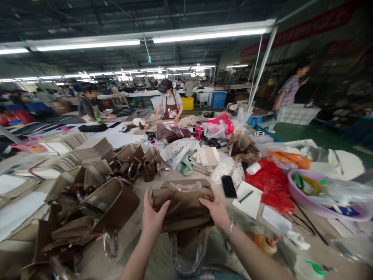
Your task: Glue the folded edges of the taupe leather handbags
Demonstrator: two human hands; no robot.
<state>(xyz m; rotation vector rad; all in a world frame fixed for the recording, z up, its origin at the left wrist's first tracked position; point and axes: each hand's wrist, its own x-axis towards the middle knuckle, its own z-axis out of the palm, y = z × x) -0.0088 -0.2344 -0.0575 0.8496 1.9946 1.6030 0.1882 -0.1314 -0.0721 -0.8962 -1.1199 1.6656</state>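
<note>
A brown leather bag piece [183,204] with clear plastic-wrapped handles lies on the table edge in front of me. My left hand [153,217] grips its left side, thumb on top. My right hand [217,212], a bracelet on its wrist, grips the right side, fingers curled over the top. A clear plastic loop [188,252] hangs below the bag toward me.
A heap of similar brown bags [96,198] fills the left. A black phone [229,186], white paper with a pen [247,198], red plastic [269,182] and a pink basin [320,194] lie right. Stacked card pieces [87,151] sit behind. People work at far tables.
</note>
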